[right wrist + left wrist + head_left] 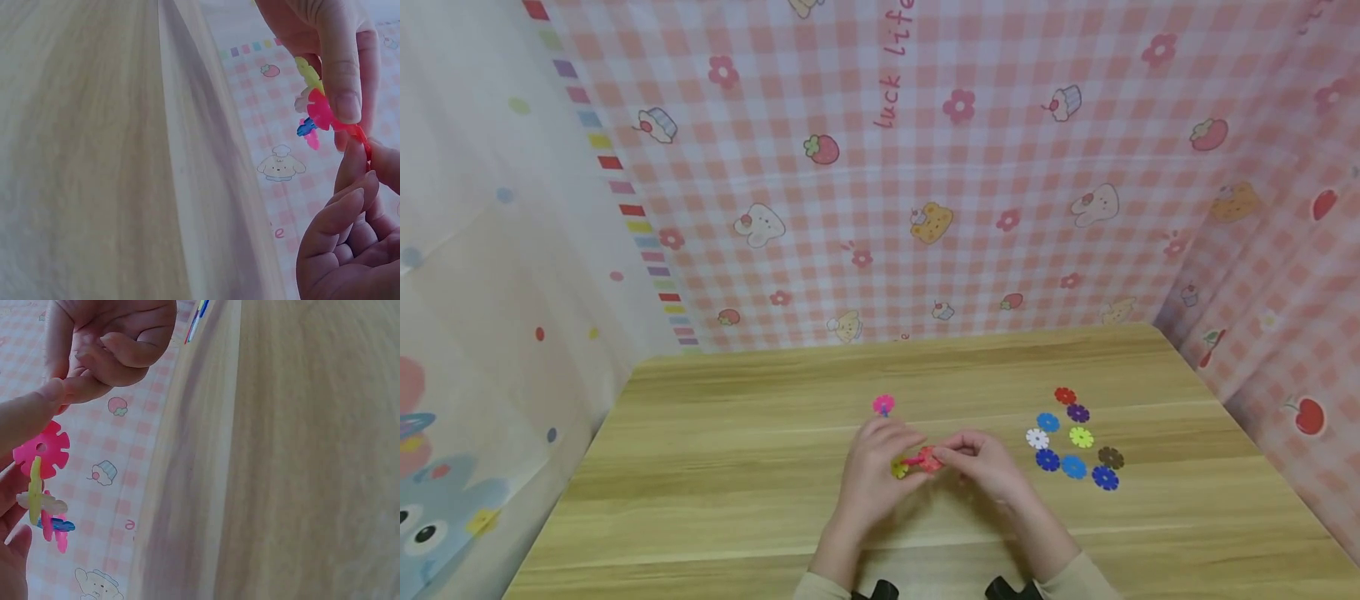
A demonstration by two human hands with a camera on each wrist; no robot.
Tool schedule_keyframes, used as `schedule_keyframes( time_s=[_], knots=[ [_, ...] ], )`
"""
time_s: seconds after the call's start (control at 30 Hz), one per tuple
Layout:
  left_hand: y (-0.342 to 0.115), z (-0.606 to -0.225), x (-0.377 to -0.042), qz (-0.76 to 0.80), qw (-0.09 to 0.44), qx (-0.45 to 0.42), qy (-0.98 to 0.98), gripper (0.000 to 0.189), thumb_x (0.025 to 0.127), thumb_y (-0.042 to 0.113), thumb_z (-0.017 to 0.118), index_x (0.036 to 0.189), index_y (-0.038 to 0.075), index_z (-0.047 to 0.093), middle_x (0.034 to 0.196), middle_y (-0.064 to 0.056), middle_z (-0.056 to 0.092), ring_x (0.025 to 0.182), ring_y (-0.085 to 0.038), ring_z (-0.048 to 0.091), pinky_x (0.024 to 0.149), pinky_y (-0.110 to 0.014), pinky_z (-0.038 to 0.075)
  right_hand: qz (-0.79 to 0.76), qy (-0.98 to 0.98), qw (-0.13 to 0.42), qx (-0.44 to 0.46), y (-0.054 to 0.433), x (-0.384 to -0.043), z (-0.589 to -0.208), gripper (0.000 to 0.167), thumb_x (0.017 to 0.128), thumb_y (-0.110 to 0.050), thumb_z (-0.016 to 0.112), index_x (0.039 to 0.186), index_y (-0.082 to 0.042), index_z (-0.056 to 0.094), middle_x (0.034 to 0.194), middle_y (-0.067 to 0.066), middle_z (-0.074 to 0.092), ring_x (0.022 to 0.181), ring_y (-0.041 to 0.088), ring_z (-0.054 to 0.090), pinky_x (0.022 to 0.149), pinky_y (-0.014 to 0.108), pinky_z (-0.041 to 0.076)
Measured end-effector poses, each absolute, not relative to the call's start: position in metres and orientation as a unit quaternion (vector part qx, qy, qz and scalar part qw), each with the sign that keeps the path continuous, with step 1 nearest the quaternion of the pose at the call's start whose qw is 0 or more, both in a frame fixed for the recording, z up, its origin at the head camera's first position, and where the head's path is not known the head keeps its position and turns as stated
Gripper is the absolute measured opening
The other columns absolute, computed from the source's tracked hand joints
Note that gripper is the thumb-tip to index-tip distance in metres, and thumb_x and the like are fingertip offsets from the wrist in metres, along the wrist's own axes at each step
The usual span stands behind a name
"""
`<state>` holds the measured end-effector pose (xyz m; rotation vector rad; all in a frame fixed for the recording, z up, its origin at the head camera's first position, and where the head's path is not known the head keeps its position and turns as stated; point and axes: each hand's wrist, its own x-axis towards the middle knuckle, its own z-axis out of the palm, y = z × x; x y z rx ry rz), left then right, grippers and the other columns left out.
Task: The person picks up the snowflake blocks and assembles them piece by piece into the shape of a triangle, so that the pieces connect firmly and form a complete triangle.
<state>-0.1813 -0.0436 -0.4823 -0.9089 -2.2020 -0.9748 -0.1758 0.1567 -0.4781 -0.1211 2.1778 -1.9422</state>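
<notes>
Between the two hands is a chain of interlocked slotted plastic snowflake discs. My left hand holds the chain, its thumb and fingers pinching near a pink disc. Past that disc come a yellow disc, a white disc, a blue disc and more pink ones, sticking out beyond the left fingers. My right hand pinches a red disc by its edge between thumb and forefinger, its other fingers curled. The red disc meets the pink disc right at the left fingertips, which partly hide the join.
Loose discs lie spread on the wooden table to the right of my hands: a red one, a purple one, a white one, a yellow-green one, a brown one and several blue ones. A checked curtain hangs behind.
</notes>
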Motion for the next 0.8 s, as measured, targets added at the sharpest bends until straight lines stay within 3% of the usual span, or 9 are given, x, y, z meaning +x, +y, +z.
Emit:
schedule_keyframes(
  time_s=[0.3, 0.4, 0.57, 0.8],
  knots=[
    [-0.041, -0.482, -0.179, -0.386, 0.256, -0.323, -0.825, 0.036, 0.065, 0.014, 0.092, 0.096, 0.009, 0.077, 0.092, -0.001, 0.073, 0.098, -0.02, 0.06, 0.104, -0.047, 0.041, -0.669, 0.732, 0.117, -0.054, 0.157, -0.176, -0.478, 0.026, 0.092, -0.012, 0.069, 0.104, 0.011, 0.065, 0.085, 0.002, 0.07, 0.068, 0.013, 0.055, 0.062, 0.021, 0.048],
    [-0.041, -0.482, -0.179, -0.397, 0.248, -0.318, -0.824, 0.034, 0.066, 0.012, 0.091, 0.096, 0.008, 0.077, 0.091, -0.001, 0.073, 0.098, -0.021, 0.06, 0.106, -0.05, 0.04, -0.651, 0.748, 0.111, -0.072, 0.165, -0.178, -0.479, 0.029, 0.093, -0.014, 0.067, 0.107, 0.011, 0.064, 0.089, 0.004, 0.071, 0.075, 0.017, 0.06, 0.067, 0.025, 0.051],
    [-0.041, -0.483, -0.179, -0.408, 0.244, -0.309, -0.824, 0.034, 0.065, 0.009, 0.091, 0.096, 0.006, 0.076, 0.092, -0.002, 0.073, 0.099, -0.026, 0.061, 0.105, -0.052, 0.04, -0.599, 0.795, 0.072, -0.06, 0.192, -0.179, -0.476, 0.029, 0.093, -0.017, 0.069, 0.11, 0.007, 0.066, 0.096, 0.007, 0.07, 0.088, 0.021, 0.063, 0.075, 0.029, 0.052],
    [-0.042, -0.485, -0.18, -0.395, 0.224, -0.298, -0.84, 0.035, 0.065, 0.01, 0.091, 0.097, 0.009, 0.076, 0.093, 0.001, 0.073, 0.101, -0.02, 0.059, 0.106, -0.047, 0.04, -0.507, 0.859, 0.042, -0.057, 0.246, -0.173, -0.473, 0.026, 0.092, -0.016, 0.071, 0.11, 0.003, 0.068, 0.097, 0.006, 0.068, 0.088, 0.018, 0.062, 0.077, 0.025, 0.051]
  ],
)
